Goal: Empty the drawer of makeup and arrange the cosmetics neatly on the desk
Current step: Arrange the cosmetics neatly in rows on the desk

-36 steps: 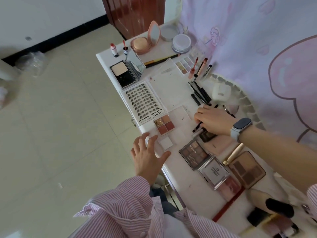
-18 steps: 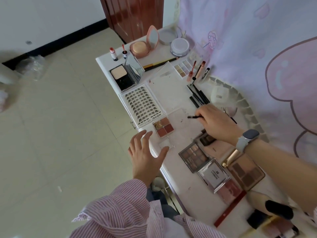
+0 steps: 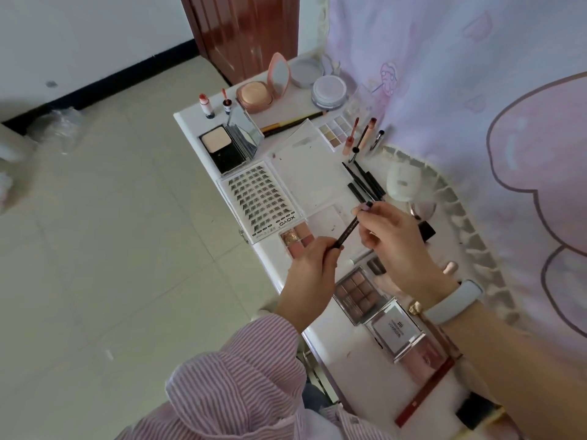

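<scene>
A thin dark makeup pencil (image 3: 347,228) is held above the white desk (image 3: 365,373), slanting from lower left to upper right. My left hand (image 3: 309,277) pinches its lower end and my right hand (image 3: 392,246) grips its upper end. Under the hands lie a small blush palette (image 3: 293,238) and a brown eyeshadow palette (image 3: 355,293). A row of black pencils (image 3: 365,182) rests just beyond my right hand. The false-lash tray (image 3: 260,201) and the black powder compact (image 3: 222,149) sit further up the desk. The drawer is out of sight.
Cushion compact (image 3: 255,96), white jar (image 3: 328,92), two lipsticks (image 3: 208,106), a pale palette (image 3: 335,131) and lip-gloss tubes (image 3: 359,136) fill the far end. A clear boxed palette (image 3: 397,328) and red pencil (image 3: 425,392) lie near me. A pink curtain (image 3: 476,106) hangs on the right; tiled floor (image 3: 111,249) lies left.
My right hand lifted the dark pencil off the desk. My left hand rose from the desk edge and took hold of its lower end. The camera moved closer.
</scene>
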`<action>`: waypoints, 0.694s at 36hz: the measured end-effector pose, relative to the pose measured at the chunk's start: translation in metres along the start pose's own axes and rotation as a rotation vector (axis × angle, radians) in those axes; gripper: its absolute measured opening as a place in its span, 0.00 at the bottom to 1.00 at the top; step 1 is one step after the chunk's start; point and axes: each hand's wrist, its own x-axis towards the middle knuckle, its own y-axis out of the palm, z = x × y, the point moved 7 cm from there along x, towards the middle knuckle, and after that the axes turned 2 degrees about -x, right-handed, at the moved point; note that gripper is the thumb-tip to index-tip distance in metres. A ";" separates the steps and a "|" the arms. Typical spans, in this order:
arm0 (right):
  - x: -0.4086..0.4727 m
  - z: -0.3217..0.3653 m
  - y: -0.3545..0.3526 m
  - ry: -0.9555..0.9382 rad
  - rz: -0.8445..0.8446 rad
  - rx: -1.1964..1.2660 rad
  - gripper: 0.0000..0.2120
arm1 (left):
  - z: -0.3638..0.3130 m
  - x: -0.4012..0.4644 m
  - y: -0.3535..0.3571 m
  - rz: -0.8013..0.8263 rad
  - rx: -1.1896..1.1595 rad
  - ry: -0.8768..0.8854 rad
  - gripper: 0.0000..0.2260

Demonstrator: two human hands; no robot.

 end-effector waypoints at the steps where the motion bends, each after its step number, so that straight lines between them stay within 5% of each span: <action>1: -0.001 0.001 0.000 -0.004 0.018 -0.034 0.09 | 0.002 -0.001 0.001 0.011 0.006 -0.010 0.09; 11: -0.008 0.003 0.009 -0.028 0.116 -0.178 0.08 | -0.001 -0.002 -0.003 -0.108 0.094 0.020 0.22; 17: -0.006 -0.006 0.003 0.006 0.111 -0.118 0.09 | 0.010 0.001 0.000 -0.008 0.104 -0.078 0.13; 21: 0.005 -0.001 -0.025 0.027 -0.060 -0.070 0.07 | 0.019 -0.003 0.005 0.085 0.046 -0.197 0.15; 25: 0.018 0.011 -0.064 -0.119 -0.287 -0.315 0.09 | 0.038 -0.007 0.004 0.065 -0.122 -0.389 0.12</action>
